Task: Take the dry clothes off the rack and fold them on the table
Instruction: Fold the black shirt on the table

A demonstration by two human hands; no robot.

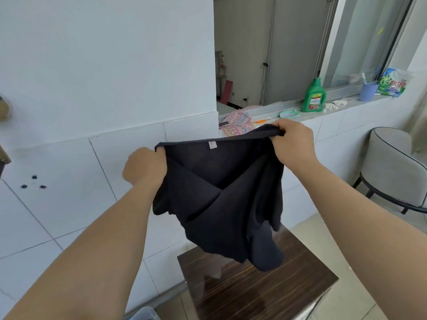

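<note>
Over at 9 o'clock it's just white tiled wall (69, 112), with three dark little holes (33, 183) lower down. Then the left hand (145, 166), fist clenched tight on the left end of a black garment's (221, 195) top edge. The garment hangs stretched between both hands, dead center, a small white tag (212, 145) showing at the hem up top. The fabric is bunched and folded over itself, and its lowest part dangles just above the dark wood-grain table (254, 292) down at 6 o'clock; can't tell if it's actually touching.

The right hand (293, 140) sits a bit higher than the left, fingers curled around the other end of that same edge.

Behind the garment, around 12 o'clock, some pink patterned cloth (235, 122) lies on the window ledge (346, 105). Further along the ledge toward 2 o'clock: a green bottle (313, 95), a blue cup (367, 91), a green and white bag (392, 83). At 3 o'clock there's a grey padded chair (392, 172) on black legs.
</note>
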